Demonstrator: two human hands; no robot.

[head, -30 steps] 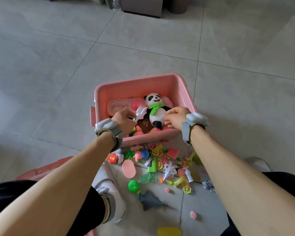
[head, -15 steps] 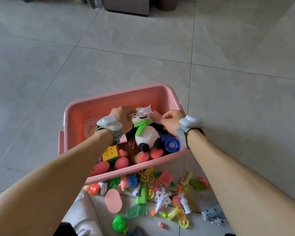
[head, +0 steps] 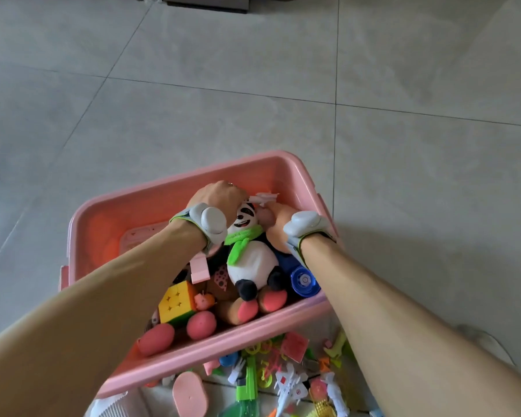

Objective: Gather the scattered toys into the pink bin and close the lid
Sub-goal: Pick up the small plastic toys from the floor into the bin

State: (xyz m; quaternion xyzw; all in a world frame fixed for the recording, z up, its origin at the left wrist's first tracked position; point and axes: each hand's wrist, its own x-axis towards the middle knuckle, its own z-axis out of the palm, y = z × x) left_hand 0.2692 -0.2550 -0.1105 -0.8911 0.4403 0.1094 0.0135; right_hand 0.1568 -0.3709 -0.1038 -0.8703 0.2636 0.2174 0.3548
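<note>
- The open pink plastic bin (head: 169, 191) stands on the grey tiled floor (head: 253, 85), with no lid on it.
- Both hands reach down into the bin near its far wall.
- The left hand (head: 215, 195) has its fingers curled down by the head of a black-and-white plush panda with a green scarf (head: 248, 251); a small white plastic plane (head: 265, 197) sticks out just beside the knuckles. Whether the fingers pinch the plane cannot be told.
- The right hand (head: 278, 224) lies beside the panda near the bin's right wall; its fingers are hidden, so its grip cannot be told.
- A grey wrist device sits on each wrist.
- Inside the bin, toward the near wall, lie a multicoloured puzzle cube (head: 176, 302), pink egg-shaped toys (head: 201, 325) and a blue disc-shaped toy (head: 304, 280).
- Small bright plastic toys (head: 283, 377) lie scattered on the floor just outside the bin's near wall.
</note>
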